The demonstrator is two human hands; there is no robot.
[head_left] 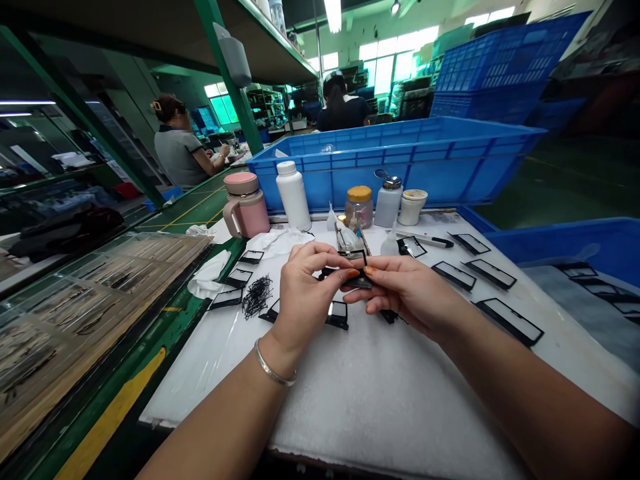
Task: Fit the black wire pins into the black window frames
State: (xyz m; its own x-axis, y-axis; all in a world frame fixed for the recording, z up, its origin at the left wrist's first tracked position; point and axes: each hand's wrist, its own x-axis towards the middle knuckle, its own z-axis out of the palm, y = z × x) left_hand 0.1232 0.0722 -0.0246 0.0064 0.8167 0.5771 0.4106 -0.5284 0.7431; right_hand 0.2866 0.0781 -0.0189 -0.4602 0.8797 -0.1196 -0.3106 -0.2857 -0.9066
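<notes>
Bridging left hand (309, 283) and right hand (407, 290): black frame (359, 283), pinched by both, in front of blue crate (325, 179).

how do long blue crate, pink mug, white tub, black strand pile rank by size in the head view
Long blue crate
Pink mug
White tub and black strand pile: too alike to rank; pile is nearer

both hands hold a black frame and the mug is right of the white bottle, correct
Wrong side: the head view shows the mug left of the white bottle. The left hand and right hand do hold a black frame.
</notes>
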